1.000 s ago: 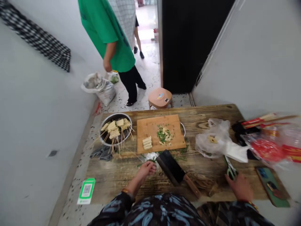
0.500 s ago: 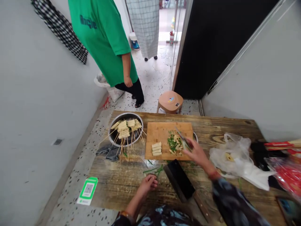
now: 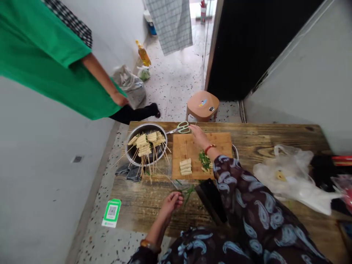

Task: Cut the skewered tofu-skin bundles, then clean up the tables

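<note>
Green-handled scissors (image 3: 183, 127) lie by the right hand (image 3: 200, 136), grip unclear; the left hand (image 3: 170, 203) has curled fingers (image 3: 178, 198), hold unclear.

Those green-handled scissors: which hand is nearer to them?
Right. The right hand is at the handle end of the scissors; the left hand is farther, off the cutting board's near edge.

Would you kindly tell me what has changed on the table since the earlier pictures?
The right hand has carried the scissors from the right of the table, over the cutting board, to the far edge beside the bowl; whether it has let go is unclear. Bowl, board, rolls and cleaver stayed put.
</note>
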Demonstrator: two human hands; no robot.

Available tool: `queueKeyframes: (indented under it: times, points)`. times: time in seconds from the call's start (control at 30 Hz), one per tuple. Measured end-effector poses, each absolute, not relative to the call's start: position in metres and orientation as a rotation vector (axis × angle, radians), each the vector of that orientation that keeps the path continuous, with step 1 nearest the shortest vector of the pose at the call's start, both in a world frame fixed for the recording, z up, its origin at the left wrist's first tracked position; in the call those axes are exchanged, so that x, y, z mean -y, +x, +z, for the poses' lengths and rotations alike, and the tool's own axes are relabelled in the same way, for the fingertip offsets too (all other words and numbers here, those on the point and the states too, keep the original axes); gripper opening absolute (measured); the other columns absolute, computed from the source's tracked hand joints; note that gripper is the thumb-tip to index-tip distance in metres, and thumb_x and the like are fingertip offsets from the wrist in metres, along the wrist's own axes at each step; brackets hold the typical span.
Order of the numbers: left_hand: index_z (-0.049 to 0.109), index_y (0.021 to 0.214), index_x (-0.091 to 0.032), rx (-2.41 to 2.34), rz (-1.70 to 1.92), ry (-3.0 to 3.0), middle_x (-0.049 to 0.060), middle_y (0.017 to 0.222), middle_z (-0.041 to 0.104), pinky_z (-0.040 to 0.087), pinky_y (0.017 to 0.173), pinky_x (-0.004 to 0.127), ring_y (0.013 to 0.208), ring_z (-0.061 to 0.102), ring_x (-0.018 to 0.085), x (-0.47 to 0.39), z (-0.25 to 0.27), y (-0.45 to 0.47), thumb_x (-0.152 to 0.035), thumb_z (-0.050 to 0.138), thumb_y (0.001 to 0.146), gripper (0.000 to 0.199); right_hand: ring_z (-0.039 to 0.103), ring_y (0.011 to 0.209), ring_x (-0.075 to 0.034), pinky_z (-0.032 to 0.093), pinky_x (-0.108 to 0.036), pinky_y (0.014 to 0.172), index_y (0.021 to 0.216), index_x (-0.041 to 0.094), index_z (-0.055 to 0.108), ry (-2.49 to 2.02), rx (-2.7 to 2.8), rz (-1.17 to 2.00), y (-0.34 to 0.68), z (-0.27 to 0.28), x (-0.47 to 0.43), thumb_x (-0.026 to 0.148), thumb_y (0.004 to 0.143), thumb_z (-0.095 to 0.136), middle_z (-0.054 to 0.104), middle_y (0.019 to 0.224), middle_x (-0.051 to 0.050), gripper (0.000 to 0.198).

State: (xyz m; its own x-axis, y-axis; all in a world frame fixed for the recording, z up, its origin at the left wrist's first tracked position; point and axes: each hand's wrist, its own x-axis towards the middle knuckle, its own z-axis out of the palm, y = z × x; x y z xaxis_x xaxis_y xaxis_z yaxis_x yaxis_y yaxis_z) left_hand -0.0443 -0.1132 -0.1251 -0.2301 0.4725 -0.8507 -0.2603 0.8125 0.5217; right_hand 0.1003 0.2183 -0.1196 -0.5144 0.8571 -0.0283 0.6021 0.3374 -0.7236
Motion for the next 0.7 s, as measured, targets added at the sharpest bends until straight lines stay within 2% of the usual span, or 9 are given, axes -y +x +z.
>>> queueKeyframes:
  times: [0.1, 0.23, 0.3, 0.4, 0.53, 0.63, 0.7]
  points:
    - [0.063, 0.085, -0.017, -1.616, 0.647, 0.234, 0.003, 0.074, 0.068, 0.043, 0.06, 0.022, 0.061, 0.061, 0.011, 0.099, -0.123, -0.035, -0.056, 0.075, 0.061, 0.047, 0.047, 0.125, -0.016, 0.035, -0.033, 0.109, 0.132, 0.014, 0.05, -1.384, 2.07, 0.97, 0.182, -0.119, -0.158, 0.018, 0.095, 0.03, 0.054, 0.135, -0.011, 0.042]
    - [0.063, 0.086, -0.016, -1.57, 0.575, 0.328, 0.004, 0.074, 0.068, 0.043, 0.058, 0.022, 0.059, 0.06, 0.011, 0.086, -0.119, -0.014, -0.054, 0.073, 0.064, 0.045, 0.06, 0.109, -0.022, 0.045, -0.041, 0.098, 0.119, 0.018, 0.059, -1.685, 1.795, 1.01, 0.294, -0.131, -0.02, 0.035, 0.095, 0.035, 0.065, 0.117, -0.012, 0.038]
    - [0.062, 0.085, -0.016, -1.571, 0.543, 0.412, 0.004, 0.073, 0.067, 0.043, 0.057, 0.023, 0.059, 0.06, 0.012, 0.08, -0.113, -0.004, -0.054, 0.071, 0.066, 0.043, 0.06, 0.107, -0.024, 0.047, -0.044, 0.096, 0.118, 0.02, 0.059, -1.796, 1.754, 1.055, 0.326, -0.138, 0.054, 0.039, 0.093, 0.04, 0.065, 0.116, -0.012, 0.037]
    - [0.061, 0.083, -0.016, -1.604, 0.525, 0.671, 0.003, 0.071, 0.066, 0.044, 0.057, 0.024, 0.059, 0.059, 0.012, 0.063, -0.102, 0.01, -0.052, 0.065, 0.071, 0.038, 0.06, 0.108, -0.026, 0.048, -0.045, 0.095, 0.121, 0.024, 0.057, -1.836, 1.784, 1.117, 0.338, -0.147, 0.139, 0.039, 0.089, 0.047, 0.064, 0.117, -0.011, 0.037]
    - [0.061, 0.08, -0.016, -1.69, 0.523, 1.106, 0.001, 0.065, 0.061, 0.044, 0.058, 0.024, 0.059, 0.055, 0.013, 0.016, -0.093, 0.031, -0.04, 0.053, 0.082, 0.025, 0.058, 0.108, -0.029, 0.048, -0.047, 0.093, 0.125, 0.023, 0.053, -1.863, 1.842, 1.031, 0.32, -0.155, 0.184, 0.034, 0.084, 0.055, 0.061, 0.117, -0.013, 0.043]
    - [0.062, 0.078, -0.016, -1.725, 0.519, 1.33, 0.002, 0.071, 0.06, 0.044, 0.07, 0.028, 0.071, 0.055, 0.015, -0.031, -0.094, 0.053, -0.027, 0.057, 0.08, 0.013, 0.059, 0.104, -0.029, 0.049, -0.045, 0.089, 0.121, 0.022, 0.054, -1.922, 1.815, 0.947, 0.313, -0.163, 0.181, 0.026, 0.082, 0.054, 0.061, 0.111, -0.012, 0.04]
    - [0.064, 0.083, -0.015, -1.74, 0.496, 1.472, 0.005, 0.08, 0.062, 0.043, 0.08, 0.032, 0.082, 0.055, 0.019, -0.06, -0.097, 0.071, -0.023, 0.063, 0.075, 0.011, 0.059, 0.101, -0.028, 0.048, -0.043, 0.088, 0.117, 0.022, 0.055, -1.922, 1.803, 0.935, 0.315, -0.168, 0.176, 0.022, 0.08, 0.054, 0.061, 0.107, -0.011, 0.037]
